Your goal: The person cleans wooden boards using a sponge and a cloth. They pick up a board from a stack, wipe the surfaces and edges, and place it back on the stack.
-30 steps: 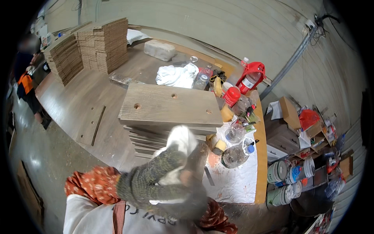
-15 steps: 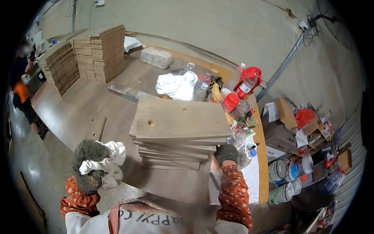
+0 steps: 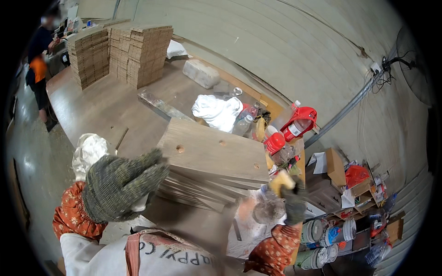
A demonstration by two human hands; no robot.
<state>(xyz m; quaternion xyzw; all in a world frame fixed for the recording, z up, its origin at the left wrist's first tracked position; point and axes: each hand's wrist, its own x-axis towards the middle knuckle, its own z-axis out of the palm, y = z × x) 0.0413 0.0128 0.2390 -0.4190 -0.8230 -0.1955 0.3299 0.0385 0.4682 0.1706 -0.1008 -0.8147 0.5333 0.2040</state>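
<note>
My left hand [image 3: 122, 186], in a dark grey knitted glove, is closed around a white cloth [image 3: 90, 152] at the near left corner of a stack of flat wooden boards [image 3: 209, 149]. The cloth bulges out behind the hand, and a bit of it shows below the palm. The top board has several round marks. To the right of the stack, my gloved right hand [image 3: 295, 204] grips a small yellow block [image 3: 282, 183], blurred by motion. Below the block is a dusty, rounded brownish container [image 3: 269, 211] on a stained white sheet [image 3: 239, 225].
Tall stacks of boards [image 3: 142, 55] stand at the table's far left. A crumpled white cloth [image 3: 216, 110], plastic bottles [image 3: 244, 124] and a red-capped jar [image 3: 275, 143] crowd the right side. Buckets [image 3: 313, 232] are beyond the right edge. A person [image 3: 39, 64] stands at far left.
My right hand has left the stack's right side and now grips the yellow block. My left hand has moved right and turned, its fingertips now at the stack. The view has shifted.
</note>
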